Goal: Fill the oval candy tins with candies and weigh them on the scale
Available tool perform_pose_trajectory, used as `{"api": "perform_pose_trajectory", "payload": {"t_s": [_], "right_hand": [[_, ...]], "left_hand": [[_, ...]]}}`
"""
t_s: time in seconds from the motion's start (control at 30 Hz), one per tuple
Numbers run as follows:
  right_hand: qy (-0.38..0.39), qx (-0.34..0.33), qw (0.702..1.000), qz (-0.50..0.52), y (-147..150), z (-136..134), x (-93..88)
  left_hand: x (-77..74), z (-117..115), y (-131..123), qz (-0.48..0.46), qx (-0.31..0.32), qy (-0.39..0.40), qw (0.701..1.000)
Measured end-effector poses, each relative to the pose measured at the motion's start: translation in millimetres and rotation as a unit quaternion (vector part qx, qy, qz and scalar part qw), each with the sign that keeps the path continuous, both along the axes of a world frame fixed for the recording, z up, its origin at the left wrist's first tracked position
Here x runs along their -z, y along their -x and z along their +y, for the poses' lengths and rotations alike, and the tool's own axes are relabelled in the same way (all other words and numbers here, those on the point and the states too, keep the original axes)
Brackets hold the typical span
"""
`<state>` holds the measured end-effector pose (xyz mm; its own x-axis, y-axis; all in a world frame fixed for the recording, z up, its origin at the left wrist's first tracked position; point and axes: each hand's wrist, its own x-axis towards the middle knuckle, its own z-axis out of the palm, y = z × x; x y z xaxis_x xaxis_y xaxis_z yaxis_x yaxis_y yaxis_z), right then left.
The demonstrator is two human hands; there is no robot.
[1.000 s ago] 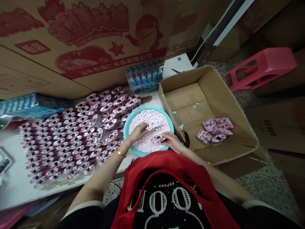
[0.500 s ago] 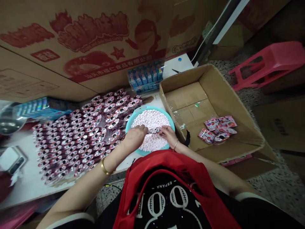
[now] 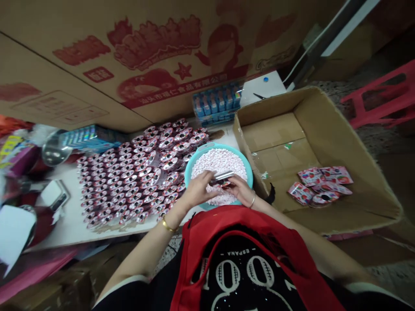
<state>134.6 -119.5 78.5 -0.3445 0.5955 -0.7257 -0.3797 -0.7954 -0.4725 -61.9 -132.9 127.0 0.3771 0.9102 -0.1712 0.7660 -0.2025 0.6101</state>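
A teal basin (image 3: 194, 163) full of small pink and white candies (image 3: 220, 160) sits on the white table right in front of me. Over its near side, my left hand (image 3: 197, 191) and my right hand (image 3: 239, 188) both pinch one small shiny pouch (image 3: 221, 177), holding it flat above the candies. Left of the basin, many identical red and silver pouches (image 3: 136, 172) lie in overlapping rows across the table.
An open cardboard box (image 3: 327, 129) stands to the right with a few filled pouches (image 3: 320, 183) inside. Blue packs (image 3: 215, 103) and scissors (image 3: 259, 96) lie behind. A printed carton wall (image 3: 129, 65) backs the table. A metal scoop (image 3: 53, 151) and a pink stool (image 3: 382, 95) flank the area.
My left hand has come out of the candies and joined my right hand on the pouch, which is raised and turned flat. My head has turned left.
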Motion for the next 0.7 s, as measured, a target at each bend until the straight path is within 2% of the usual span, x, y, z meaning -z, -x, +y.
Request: {"api": "perform_pose_trajectory", "payload": {"t_s": [0.1,0.2,0.3,0.4,0.5,0.57,0.63,0.7], "right_hand": [[0.002,-0.040,0.998,0.048,8.2,-2.2,-10.5],[0.000,-0.081,0.995,0.066,11.8,-0.3,-20.6],[-0.025,-0.134,0.990,0.024,9.0,4.3,-27.6],[-0.052,-0.153,0.987,-0.002,1.0,8.7,-32.2],[-0.076,-0.139,0.987,-0.022,-9.8,12.0,-37.2],[-0.096,-0.121,0.987,-0.043,-18.3,14.4,-41.9],[-0.119,-0.092,0.986,-0.068,-29.1,18.1,-47.4],[-0.149,-0.050,0.982,-0.103,-45.0,25.0,-52.2]], "left_hand": [[8.5,-13.6,-0.1,-0.002,0.005,-0.003,1.000],[-2.9,-18.5,26.5,-0.029,-0.038,-0.035,0.998],[-17.7,-17.8,82.5,-0.016,-0.163,-0.106,0.981],[-20.5,-18.7,151.6,0.065,-0.277,-0.148,0.947],[-10.4,-26.6,210.8,0.134,-0.327,-0.117,0.928],[-0.5,-34.4,236.8,0.174,-0.338,-0.069,0.922],[9.1,-41.2,250.5,0.199,-0.338,-0.023,0.919],[17.4,-45.2,253.7,0.209,-0.323,0.013,0.923]]}}
